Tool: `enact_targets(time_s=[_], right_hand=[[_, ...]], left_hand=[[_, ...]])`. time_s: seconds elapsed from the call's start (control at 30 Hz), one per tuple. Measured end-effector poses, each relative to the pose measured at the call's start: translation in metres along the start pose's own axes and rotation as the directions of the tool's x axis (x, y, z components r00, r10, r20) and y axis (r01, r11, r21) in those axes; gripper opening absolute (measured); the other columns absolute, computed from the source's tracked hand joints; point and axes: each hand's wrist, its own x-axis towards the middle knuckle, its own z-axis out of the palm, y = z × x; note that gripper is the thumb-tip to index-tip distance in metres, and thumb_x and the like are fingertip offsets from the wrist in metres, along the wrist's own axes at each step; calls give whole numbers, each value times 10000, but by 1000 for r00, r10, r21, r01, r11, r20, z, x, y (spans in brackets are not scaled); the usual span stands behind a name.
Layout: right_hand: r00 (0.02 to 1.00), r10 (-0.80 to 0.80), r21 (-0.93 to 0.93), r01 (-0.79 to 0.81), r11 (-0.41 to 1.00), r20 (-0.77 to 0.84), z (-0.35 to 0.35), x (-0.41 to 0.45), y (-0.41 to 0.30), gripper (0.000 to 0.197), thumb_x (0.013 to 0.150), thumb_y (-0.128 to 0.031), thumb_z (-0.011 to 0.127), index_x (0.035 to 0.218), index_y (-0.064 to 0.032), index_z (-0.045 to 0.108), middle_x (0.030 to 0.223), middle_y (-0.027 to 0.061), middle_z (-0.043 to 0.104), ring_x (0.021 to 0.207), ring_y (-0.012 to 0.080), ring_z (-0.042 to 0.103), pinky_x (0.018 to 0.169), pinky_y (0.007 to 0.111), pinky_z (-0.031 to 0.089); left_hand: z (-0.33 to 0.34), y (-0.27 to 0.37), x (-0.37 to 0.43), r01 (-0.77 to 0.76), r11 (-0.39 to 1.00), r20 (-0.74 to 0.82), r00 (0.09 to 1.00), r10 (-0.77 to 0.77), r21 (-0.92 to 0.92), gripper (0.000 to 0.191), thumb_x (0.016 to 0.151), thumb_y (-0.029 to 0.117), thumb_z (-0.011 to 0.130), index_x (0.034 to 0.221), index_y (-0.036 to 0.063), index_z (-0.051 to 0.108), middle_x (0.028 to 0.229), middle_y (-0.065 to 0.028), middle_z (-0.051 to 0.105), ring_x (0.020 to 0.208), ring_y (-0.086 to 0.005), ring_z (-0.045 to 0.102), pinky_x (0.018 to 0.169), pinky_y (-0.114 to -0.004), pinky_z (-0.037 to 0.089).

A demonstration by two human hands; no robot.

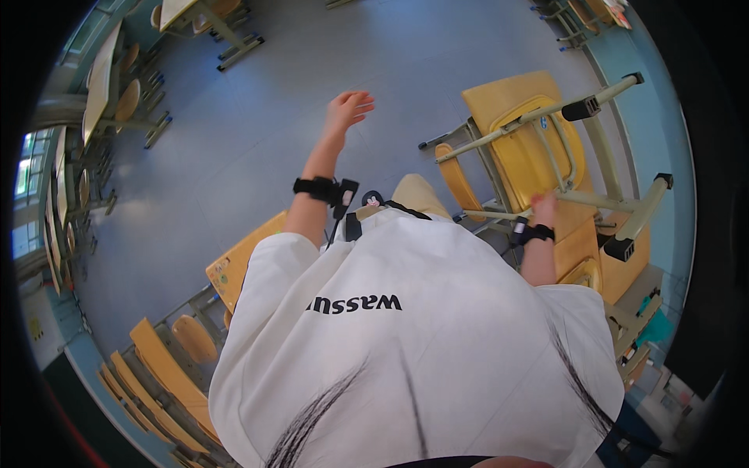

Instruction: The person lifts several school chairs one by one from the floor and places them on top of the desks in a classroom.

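Note:
My left hand is held out over the grey floor, holding nothing, its fingers slightly bent and a little apart. An upturned chair with a yellow seat and pale metal frame rests on a wooden desk to my right. Its legs point up towards me. My right hand is at the near edge of the seat, beside a frame bar. It looks blurred, and whether its fingers close around the chair cannot be made out. Each wrist wears a black strap with a small device.
Desks with chairs line the window side at left. More wooden desks stand in a row at lower left, one close by my left elbow. A blue wall runs along the right. Chair feet jut out near my right arm.

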Motion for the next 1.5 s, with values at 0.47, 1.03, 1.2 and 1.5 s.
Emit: enact_targets(time_s=[0.47,1.03,1.2,1.5], right_hand=[[573,465,-662,192,724,675,292,-39,54,167,835,-235,498,933,-102,525,754,51,590,694,175,579,568,303,453],[-11,815,-269,941,205,580,814,-261,228,192,807,-247,551,912,-88,525,700,65,568,553,164,562,400,245,409],[-7,905,-125,990,67,426,815,-397,335,148,802,-173,481,912,-82,518,718,49,564,589,169,575,461,271,421],[56,957,178,978,-110,285,853,-529,543,122,760,-161,501,795,-56,553,695,82,574,572,212,571,446,319,427]], left_hand=[[-272,-188,-131,751,584,-927,-100,-362,-309,469,700,339,511,1037,18,573,1068,-183,561,1011,-348,511,854,-402,394],[-141,-308,-121,258,692,-598,-741,-305,-674,368,729,302,527,927,2,612,937,-244,584,1006,-418,492,900,-496,313],[-156,-222,-164,331,710,-780,-178,-600,-622,372,746,339,529,978,57,599,1051,-147,570,1043,-304,484,892,-482,315],[-269,-287,-271,-130,834,-499,-748,-438,-537,309,763,284,492,791,-7,591,783,-111,599,763,-193,557,682,-333,423]])
